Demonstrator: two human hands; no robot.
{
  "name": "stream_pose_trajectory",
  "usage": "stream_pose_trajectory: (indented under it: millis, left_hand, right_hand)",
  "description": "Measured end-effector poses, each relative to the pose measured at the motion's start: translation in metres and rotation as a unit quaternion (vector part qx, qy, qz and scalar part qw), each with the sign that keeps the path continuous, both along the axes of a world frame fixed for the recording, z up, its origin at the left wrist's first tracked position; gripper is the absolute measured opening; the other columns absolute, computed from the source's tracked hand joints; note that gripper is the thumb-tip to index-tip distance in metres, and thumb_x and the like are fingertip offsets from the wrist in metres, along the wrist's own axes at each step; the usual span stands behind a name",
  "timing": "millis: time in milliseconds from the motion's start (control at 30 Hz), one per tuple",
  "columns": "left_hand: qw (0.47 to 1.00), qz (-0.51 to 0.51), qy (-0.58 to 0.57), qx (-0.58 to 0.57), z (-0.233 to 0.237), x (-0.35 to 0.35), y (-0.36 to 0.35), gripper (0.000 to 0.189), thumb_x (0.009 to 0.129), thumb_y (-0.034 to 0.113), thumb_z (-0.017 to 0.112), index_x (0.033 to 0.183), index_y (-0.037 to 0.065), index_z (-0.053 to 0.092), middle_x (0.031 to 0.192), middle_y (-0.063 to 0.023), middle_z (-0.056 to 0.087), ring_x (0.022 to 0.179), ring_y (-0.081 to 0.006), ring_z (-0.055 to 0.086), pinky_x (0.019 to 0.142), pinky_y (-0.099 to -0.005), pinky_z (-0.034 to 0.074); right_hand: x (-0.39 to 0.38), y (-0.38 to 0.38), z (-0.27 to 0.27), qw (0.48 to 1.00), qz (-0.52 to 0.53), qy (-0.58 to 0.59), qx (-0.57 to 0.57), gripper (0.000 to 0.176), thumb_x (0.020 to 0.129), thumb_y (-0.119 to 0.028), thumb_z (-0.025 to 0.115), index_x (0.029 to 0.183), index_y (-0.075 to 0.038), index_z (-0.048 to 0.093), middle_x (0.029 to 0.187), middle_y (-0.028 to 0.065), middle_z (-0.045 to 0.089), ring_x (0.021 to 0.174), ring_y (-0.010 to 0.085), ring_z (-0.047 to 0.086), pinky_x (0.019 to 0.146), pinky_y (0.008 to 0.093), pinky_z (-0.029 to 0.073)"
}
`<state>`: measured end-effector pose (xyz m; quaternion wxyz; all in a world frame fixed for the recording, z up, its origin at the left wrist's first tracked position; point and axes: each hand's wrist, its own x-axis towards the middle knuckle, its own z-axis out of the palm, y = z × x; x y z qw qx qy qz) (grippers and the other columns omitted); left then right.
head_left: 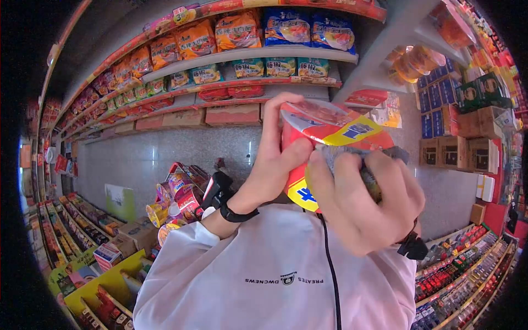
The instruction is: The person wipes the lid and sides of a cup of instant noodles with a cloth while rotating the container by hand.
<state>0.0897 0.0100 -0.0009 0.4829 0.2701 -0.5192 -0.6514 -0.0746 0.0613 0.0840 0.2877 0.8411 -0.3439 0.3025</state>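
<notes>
A red and yellow round packaged container (330, 122) is tilted in front of my chest. Around its left side wraps my left hand (278, 154), thumb on the near side and fingers over the upper edge. My right hand (366, 198) has its fingers curled round a crumpled grey cloth (335, 154), which is pressed against the container's lid. Part of the cloth is hidden beneath the fingers. Black straps are on both wrists.
Shelves ahead hold orange noodle packs (196, 39) and blue packs (287, 27). A basket of cup noodles (181, 190) is on the left, near my left forearm. Cardboard boxes (451, 151) are stacked at right. Racks of small goods (456, 275) stand lower right.
</notes>
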Motion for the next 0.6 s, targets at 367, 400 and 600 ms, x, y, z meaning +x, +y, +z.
stream_pose_trajectory:
  millis: [367, 400, 600]
  left_hand:
    - [0.980, -0.027, 0.104, 0.167, -0.012, -0.006, -0.011, 0.051, 0.102, 0.046, 0.054, 0.138, 0.013, 0.038, 0.125, -0.0090, 0.053, 0.113, -0.0142, 0.057, 0.096, -0.0298, 0.049]
    - [0.976, -0.035, 0.104, 0.189, -0.012, -0.006, -0.011, 0.051, 0.103, 0.047, 0.053, 0.137, 0.013, 0.038, 0.124, -0.0093, 0.054, 0.112, -0.0138, 0.058, 0.096, -0.0295, 0.049]
    - [0.982, -0.038, 0.071, 0.173, -0.007, -0.009, -0.010, 0.058, 0.106, 0.057, 0.030, 0.140, 0.011, 0.040, 0.123, -0.0103, 0.062, 0.117, -0.0196, 0.062, 0.099, -0.0347, 0.051]
  right_hand:
    - [0.000, 0.022, -0.022, 0.995, 0.029, 0.014, 0.092, 0.018, 0.072, -0.016, 0.067, 0.087, -0.008, 0.071, 0.091, 0.0025, 0.060, 0.076, 0.0202, 0.055, 0.054, 0.0265, 0.037]
    - [-0.001, 0.021, -0.020, 0.995, 0.029, 0.013, 0.093, 0.018, 0.072, -0.016, 0.067, 0.087, -0.008, 0.071, 0.091, 0.0025, 0.060, 0.076, 0.0202, 0.055, 0.054, 0.0265, 0.037]
    - [-0.014, 0.002, -0.009, 0.994, -0.030, -0.063, 0.083, 0.044, 0.054, -0.017, 0.066, 0.095, -0.005, 0.074, 0.093, 0.0052, 0.061, 0.073, 0.0190, 0.056, 0.053, 0.0274, 0.046]
